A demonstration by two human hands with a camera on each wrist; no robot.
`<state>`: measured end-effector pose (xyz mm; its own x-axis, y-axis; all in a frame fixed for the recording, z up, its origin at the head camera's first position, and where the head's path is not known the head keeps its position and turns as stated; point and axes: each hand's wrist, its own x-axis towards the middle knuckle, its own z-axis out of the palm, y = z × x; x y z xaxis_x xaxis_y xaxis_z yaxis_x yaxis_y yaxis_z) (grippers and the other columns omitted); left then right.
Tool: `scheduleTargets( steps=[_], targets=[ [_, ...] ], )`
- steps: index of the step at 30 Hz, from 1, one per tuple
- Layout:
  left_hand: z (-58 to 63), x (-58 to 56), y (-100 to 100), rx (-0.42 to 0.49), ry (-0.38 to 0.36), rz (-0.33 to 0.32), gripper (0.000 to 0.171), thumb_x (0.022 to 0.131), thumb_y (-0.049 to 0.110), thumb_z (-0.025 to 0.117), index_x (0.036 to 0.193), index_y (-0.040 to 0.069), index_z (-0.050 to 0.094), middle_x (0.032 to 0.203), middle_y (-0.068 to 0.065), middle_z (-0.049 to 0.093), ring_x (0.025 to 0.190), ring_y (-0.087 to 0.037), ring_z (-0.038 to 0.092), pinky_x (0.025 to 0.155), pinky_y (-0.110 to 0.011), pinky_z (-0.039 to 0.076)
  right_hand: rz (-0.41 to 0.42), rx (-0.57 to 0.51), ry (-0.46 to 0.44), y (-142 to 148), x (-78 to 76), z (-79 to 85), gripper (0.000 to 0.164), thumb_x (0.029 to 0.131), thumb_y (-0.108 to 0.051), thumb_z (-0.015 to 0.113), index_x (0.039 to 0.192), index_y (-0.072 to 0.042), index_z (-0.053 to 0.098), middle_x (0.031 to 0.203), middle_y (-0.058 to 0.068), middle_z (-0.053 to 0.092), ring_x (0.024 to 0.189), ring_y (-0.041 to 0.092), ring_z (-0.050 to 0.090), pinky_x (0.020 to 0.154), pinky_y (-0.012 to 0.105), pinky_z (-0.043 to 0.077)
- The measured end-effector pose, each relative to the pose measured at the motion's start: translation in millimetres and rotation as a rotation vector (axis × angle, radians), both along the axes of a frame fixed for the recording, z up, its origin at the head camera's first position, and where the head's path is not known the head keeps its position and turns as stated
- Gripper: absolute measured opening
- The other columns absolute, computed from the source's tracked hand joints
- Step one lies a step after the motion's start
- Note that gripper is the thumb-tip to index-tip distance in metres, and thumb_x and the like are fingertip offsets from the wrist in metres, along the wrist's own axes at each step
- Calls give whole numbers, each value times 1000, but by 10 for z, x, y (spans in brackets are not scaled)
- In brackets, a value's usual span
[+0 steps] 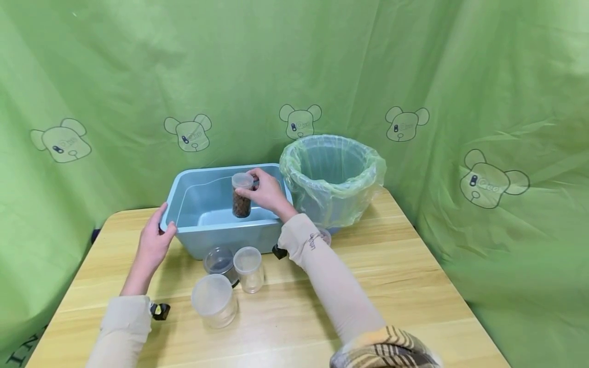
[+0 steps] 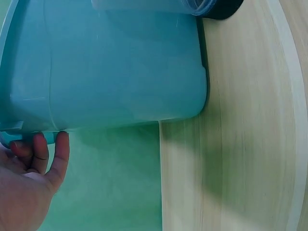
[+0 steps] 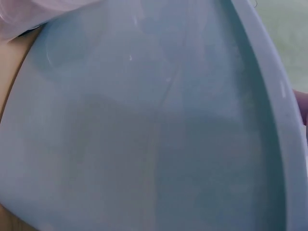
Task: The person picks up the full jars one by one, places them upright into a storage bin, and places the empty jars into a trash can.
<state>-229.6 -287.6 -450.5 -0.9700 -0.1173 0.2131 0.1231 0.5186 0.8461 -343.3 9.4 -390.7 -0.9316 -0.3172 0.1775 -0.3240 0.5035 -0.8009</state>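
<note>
My right hand [image 1: 269,194] grips a small clear plastic jar [image 1: 241,204] with a whitish lid and dark brown bits inside. The jar is upright, over the inside of a blue plastic tub [image 1: 202,236]. At the tub's left end, my left hand [image 1: 154,240] holds the rim by its near corner, thumb and fingers around it. In the left wrist view, bent fingers [image 2: 60,156] reach the rim from below. The right wrist view shows mostly the tub's outer wall [image 3: 120,125], with only a bit of the right hand at the edge.
Before the tub stand a large clear lidded jar [image 1: 214,301], a smaller one [image 1: 249,271] and a jar with a dark base [image 1: 220,261]. Another clear container [image 1: 324,236] shows partly behind the right sleeve. A bin [image 1: 331,199] lined with a green bag adjoins the tub's right side.
</note>
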Motion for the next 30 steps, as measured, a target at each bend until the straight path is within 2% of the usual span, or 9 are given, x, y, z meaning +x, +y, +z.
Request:
scheduleTargets(
  steps=[5, 13, 24, 25, 27, 30],
  targets=[
    [-3, 3, 6, 16, 3, 9, 70, 102, 12, 50, 164, 3, 21, 162, -34, 30, 144, -52, 39, 118, -61, 38, 2, 30, -34, -22, -29, -77, 51, 92, -29, 81, 133, -8, 58, 126, 13, 67, 112, 28, 66, 91, 42, 58],
    [-6, 13, 17, -11, -6, 7, 70, 102, 14, 51, 164, 2, 21, 159, -36, 34, 141, -51, 43, 116, -61, 40, 17, 131, -79, -45, -52, -137, 54, 89, -26, 83, 133, -6, 58, 129, 15, 65, 116, 31, 62, 100, 45, 54],
    [-14, 41, 32, -12, -18, 23, 69, 103, 15, 51, 164, 3, 23, 157, -36, 38, 139, -47, 47, 115, -58, 42, 80, 282, -83, -56, -67, -184, 53, 81, -18, 88, 125, -5, 61, 118, 14, 69, 107, 29, 64, 95, 39, 55],
    [-10, 41, 30, -12, -19, 23, 69, 103, 15, 51, 164, 3, 23, 157, -36, 38, 140, -46, 47, 116, -54, 43, 88, 300, -83, -62, -72, -189, 53, 81, -18, 88, 124, -5, 61, 118, 13, 69, 107, 28, 64, 95, 39, 55],
    [-4, 38, 23, -9, -19, 23, 68, 102, 15, 52, 164, 4, 24, 156, -36, 40, 138, -45, 48, 113, -36, 48, 99, 338, -78, -69, -74, -188, 51, 80, -18, 89, 122, -5, 61, 117, 13, 69, 107, 28, 64, 96, 40, 55],
    [2, 35, 11, -2, -18, 23, 68, 102, 14, 53, 164, 4, 25, 154, -36, 41, 136, -43, 49, 99, -9, 46, 118, 396, -76, -76, -76, -182, 50, 81, -19, 88, 121, -5, 62, 118, 13, 69, 109, 29, 64, 97, 40, 54]
  ],
)
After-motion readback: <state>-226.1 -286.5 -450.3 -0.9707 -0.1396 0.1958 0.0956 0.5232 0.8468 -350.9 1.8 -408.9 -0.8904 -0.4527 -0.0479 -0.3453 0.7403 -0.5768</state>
